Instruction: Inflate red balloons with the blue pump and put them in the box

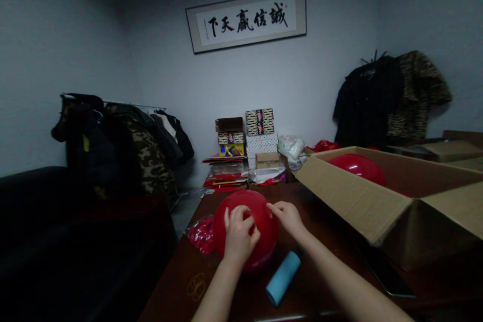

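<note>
A round, inflated red balloon [264, 249] rests on the dark brown table [169, 294]. Over the balloon's near side is my left hand [239, 234], its thumb and index finger bent into a pinch against the red surface. My right hand [289, 217] comes in from the right, finger and thumb pressed together at the balloon's right edge. Anything between those right fingertips is too small to make out. Just right of the balloon lies a blue cylinder [283, 277]. A clear bag of red pieces [202, 234] touches or nearly touches its left side.
An open cardboard box [350, 198] on the right holds another red balloon [358, 167]. A flat dark device [388, 274] lies beside it. Stacked boxes [260, 141] stand against the back wall. A black sofa [75, 261] is at left, with coats [124, 141] hanging behind.
</note>
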Demonstrator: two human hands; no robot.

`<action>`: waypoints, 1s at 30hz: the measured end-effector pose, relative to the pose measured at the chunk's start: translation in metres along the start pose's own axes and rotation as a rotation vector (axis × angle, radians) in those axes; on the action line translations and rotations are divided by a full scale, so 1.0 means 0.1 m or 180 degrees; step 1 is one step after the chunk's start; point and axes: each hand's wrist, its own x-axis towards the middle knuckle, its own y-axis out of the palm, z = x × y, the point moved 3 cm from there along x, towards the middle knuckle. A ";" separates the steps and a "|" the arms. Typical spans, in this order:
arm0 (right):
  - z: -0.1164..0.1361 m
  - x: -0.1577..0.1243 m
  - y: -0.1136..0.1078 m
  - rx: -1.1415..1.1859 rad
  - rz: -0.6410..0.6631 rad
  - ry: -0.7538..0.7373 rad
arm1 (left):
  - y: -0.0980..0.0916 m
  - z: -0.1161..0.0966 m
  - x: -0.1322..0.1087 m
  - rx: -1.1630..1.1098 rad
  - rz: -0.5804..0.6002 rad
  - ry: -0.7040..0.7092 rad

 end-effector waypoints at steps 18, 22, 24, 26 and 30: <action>0.24 -0.14 0.09 -0.0415 0.0744 -0.1461 | -0.10 0.03 0.05 -0.0053 0.0332 0.0398; 0.32 -0.16 0.10 -0.1190 0.0565 -0.2037 | -0.09 0.01 0.05 -0.0135 0.0471 0.0456; 0.34 -0.17 0.10 -0.1215 0.0403 -0.2090 | -0.07 0.01 0.05 -0.0149 0.0461 0.0417; 0.36 -0.17 0.10 -0.1170 0.0338 -0.2108 | -0.06 0.03 0.05 -0.0143 0.0415 0.0334; 0.39 -0.18 0.11 -0.1134 0.0331 -0.2115 | -0.08 0.05 0.06 -0.0077 0.0261 0.0280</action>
